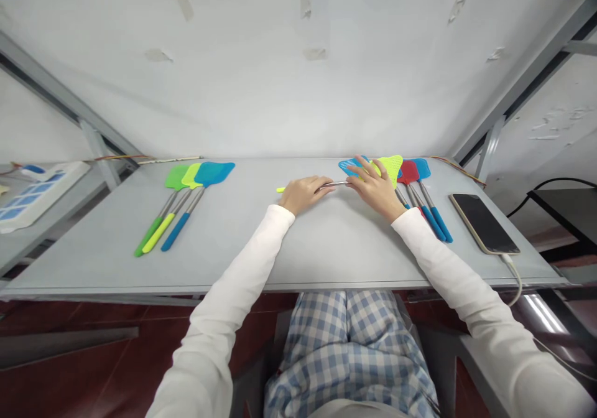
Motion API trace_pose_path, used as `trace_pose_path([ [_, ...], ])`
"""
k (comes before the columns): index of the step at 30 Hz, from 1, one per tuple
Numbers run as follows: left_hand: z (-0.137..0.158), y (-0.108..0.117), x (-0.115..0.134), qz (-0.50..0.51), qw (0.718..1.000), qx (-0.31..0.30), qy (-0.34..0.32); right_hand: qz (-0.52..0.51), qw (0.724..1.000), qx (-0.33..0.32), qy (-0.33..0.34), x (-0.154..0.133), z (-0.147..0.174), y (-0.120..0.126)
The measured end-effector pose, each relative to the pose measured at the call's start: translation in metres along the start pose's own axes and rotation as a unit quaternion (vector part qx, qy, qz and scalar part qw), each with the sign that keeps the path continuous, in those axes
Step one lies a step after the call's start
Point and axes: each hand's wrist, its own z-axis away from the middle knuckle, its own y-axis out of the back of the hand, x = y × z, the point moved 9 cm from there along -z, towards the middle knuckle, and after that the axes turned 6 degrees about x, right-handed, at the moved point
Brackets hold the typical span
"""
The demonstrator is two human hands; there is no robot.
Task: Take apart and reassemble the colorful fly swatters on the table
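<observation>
A yellow fly swatter (393, 168) lies crosswise above the middle of the table, its head to the right and the tip of its handle to the left. My left hand (302, 194) is closed round the handle end. My right hand (375, 189) pinches the thin metal shaft close to the head, with some fingers spread over the mesh. Between the hands a short length of shaft shows. Just right of my right hand, a red fly swatter (409, 172) and a blue fly swatter (422, 168) lie with others, partly hidden by that hand.
On the left lie a green fly swatter (175, 177), a yellow-green one (161, 231) and a blue one (214, 172), side by side. A phone (485, 222) with a white cable rests at the right edge. A power strip (41, 194) sits far left; a wall (280, 107) rises behind the table.
</observation>
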Motion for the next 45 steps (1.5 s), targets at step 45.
trace_pose_path([
  [45, 0.024, 0.059, -0.101, -0.171, 0.985, 0.014, 0.028, 0.144, 0.989, -0.033, -0.021, 0.104, 0.012, 0.006],
])
